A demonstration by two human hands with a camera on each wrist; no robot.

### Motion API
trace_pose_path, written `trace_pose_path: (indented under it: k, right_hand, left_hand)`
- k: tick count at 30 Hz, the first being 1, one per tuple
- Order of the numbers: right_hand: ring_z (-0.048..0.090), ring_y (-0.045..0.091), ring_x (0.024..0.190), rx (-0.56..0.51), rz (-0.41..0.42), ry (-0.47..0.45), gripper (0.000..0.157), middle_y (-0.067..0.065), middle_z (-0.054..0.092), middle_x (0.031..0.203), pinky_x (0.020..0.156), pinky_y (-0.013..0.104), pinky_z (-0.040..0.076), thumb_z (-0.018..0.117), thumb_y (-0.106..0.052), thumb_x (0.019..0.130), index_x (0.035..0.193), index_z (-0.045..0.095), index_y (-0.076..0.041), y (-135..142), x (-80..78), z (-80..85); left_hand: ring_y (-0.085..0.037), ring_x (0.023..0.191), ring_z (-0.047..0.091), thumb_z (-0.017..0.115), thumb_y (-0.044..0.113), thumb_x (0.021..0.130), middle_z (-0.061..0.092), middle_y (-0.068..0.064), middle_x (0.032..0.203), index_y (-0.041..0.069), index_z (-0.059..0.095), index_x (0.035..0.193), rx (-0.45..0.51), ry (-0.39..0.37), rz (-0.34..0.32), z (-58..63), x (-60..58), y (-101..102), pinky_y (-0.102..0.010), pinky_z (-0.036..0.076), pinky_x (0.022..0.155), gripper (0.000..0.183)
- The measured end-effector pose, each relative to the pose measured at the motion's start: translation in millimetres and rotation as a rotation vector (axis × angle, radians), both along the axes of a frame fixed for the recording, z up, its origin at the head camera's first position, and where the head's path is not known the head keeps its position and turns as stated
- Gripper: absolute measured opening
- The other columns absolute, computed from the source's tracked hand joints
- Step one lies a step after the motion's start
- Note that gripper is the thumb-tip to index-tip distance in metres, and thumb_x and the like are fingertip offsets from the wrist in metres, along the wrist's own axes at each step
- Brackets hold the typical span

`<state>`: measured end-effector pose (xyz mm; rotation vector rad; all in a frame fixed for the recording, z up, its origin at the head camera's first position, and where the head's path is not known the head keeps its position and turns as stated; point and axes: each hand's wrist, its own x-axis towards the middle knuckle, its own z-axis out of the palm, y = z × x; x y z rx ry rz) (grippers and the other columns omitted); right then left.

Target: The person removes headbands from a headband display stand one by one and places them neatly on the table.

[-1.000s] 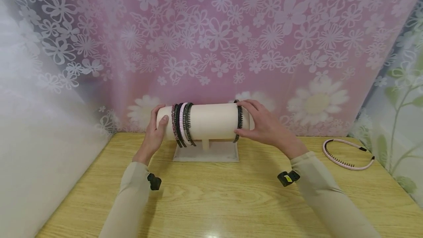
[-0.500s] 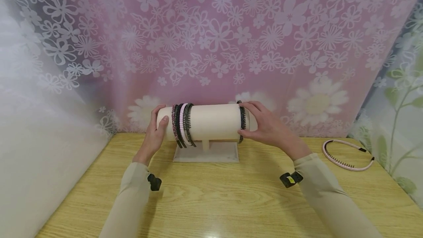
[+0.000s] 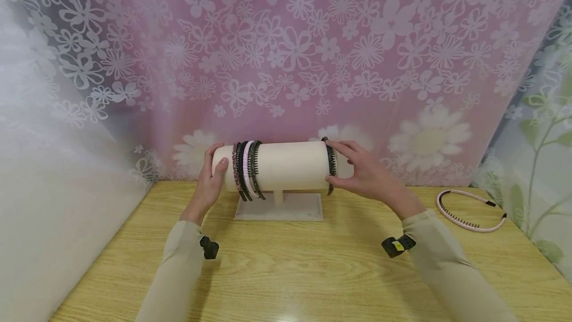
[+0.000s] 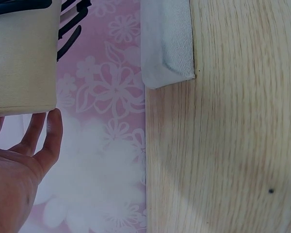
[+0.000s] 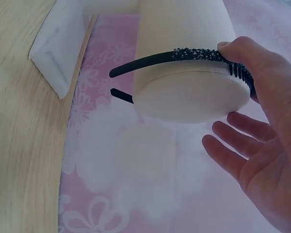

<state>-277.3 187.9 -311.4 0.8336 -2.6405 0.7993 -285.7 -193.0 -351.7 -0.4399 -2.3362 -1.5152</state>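
A cream padded roll (image 3: 292, 165) on a T-shaped display stand stands lengthwise in the head view. My left hand (image 3: 207, 185) holds its left end, thumb in front, fingertips at the end edge in the left wrist view. Several headbands (image 3: 246, 170), dark, speckled and pale pink, sit around the roll near that hand. At the roll's right end, my right hand (image 3: 373, 178) pinches a dark headband (image 3: 331, 163) with comb teeth. In the right wrist view the thumb presses its glittery band (image 5: 196, 54) close to the end face, and its two tips stick out past the roll.
A pale pink toothed headband (image 3: 440, 205) lies at the right of the wooden table (image 3: 286, 267). The stand's flat base (image 3: 279, 211) rests near the table's back edge. A pink flowered curtain (image 3: 286, 63) hangs behind.
My right hand has moved a little to the right, and the dark headband has slid with it toward the roll's right end. My left hand has stayed in place.
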Motion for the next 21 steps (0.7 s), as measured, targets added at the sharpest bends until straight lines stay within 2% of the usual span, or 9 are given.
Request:
trace_pose_path:
  k: [3, 9, 15, 21]
  right_hand:
    - [0.055, 0.042, 0.130, -0.038, 0.014, -0.020, 0.084, 0.019, 0.045, 0.151, 0.102, 0.057, 0.052, 0.082, -0.020, 0.088, 0.159, 0.038, -0.013, 1.1, 0.1, -2.1]
    - [0.062, 0.039, 0.123, -0.078, 0.022, 0.008, 0.083, 0.019, 0.052, 0.145, 0.096, 0.051, 0.057, 0.083, -0.019, 0.087, 0.157, 0.041, -0.013, 3.2, 1.6, -7.8]
    - [0.070, 0.034, 0.109, -0.115, 0.040, 0.025, 0.075, 0.018, 0.061, 0.135, 0.087, 0.046, 0.061, 0.083, -0.016, 0.087, 0.153, 0.047, -0.009, 6.1, 3.2, -10.9]
    - [0.073, 0.032, 0.099, -0.147, 0.052, -0.004, 0.067, 0.020, 0.069, 0.124, 0.080, 0.041, 0.063, 0.081, -0.013, 0.089, 0.149, 0.052, -0.004, 7.8, 3.8, -12.8]
  left_hand:
    - [-0.019, 0.083, 0.057, 0.042, 0.028, 0.108, 0.053, -0.023, 0.128, 0.011, 0.029, 0.157, -0.003, 0.003, 0.003, 0.4, 0.8, 0.4, -0.034, 0.052, 0.072, 0.053]
    - [-0.019, 0.080, 0.058, 0.042, 0.028, 0.108, 0.054, -0.023, 0.126, 0.013, 0.029, 0.157, -0.001, -0.001, 0.003, -0.1, 1.6, 0.3, -0.034, 0.053, 0.069, 0.053]
    - [-0.018, 0.079, 0.058, 0.042, 0.028, 0.108, 0.054, -0.024, 0.125, 0.013, 0.029, 0.157, 0.002, 0.003, 0.001, -0.4, 0.7, -0.1, -0.034, 0.054, 0.067, 0.052]
    - [-0.019, 0.081, 0.058, 0.042, 0.028, 0.108, 0.053, -0.023, 0.127, 0.013, 0.029, 0.157, 0.008, 0.006, -0.007, -0.8, -0.7, -1.1, -0.032, 0.054, 0.068, 0.052]
